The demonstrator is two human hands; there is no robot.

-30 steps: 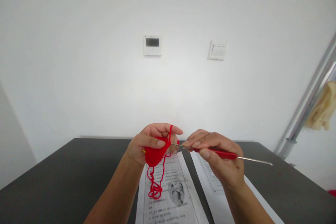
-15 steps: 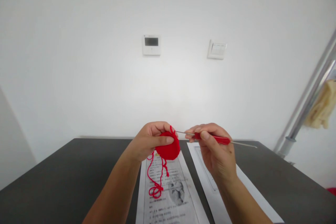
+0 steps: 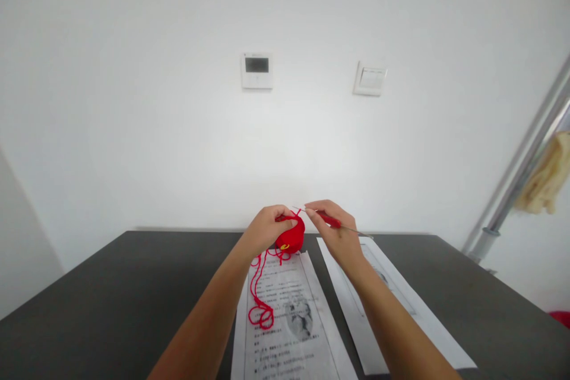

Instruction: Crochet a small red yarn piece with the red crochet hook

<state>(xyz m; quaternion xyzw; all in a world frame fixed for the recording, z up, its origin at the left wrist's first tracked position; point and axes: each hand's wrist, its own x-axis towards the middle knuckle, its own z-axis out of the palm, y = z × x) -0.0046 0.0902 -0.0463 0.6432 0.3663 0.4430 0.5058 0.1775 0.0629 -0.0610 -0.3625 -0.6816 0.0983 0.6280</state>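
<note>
Round red crochet work (image 3: 290,237) is pinched between the thumb and fingers of my left hand (image 3: 267,230), with a small yellow piece (image 3: 285,247) at its lower edge. My right hand (image 3: 337,234) grips a crochet hook by its red handle (image 3: 328,219). The hook's thin tip points left, close to a short strand of yarn standing up from the top of the work. Loose red yarn (image 3: 262,316) hangs below my left hand and ends in loops over the left printed sheet.
Two printed sheets, a left one (image 3: 294,344) and a right one (image 3: 369,332), lie on the dark table (image 3: 111,309). A thermostat (image 3: 257,71) and a switch (image 3: 370,79) are on the wall. Yellowish cloth (image 3: 544,175) hangs beside a metal pole (image 3: 521,190) at the right.
Both hands have moved farther from me, and my right hand has shifted left, nearer the work. The red work has turned, showing the yellow piece at its lower edge.
</note>
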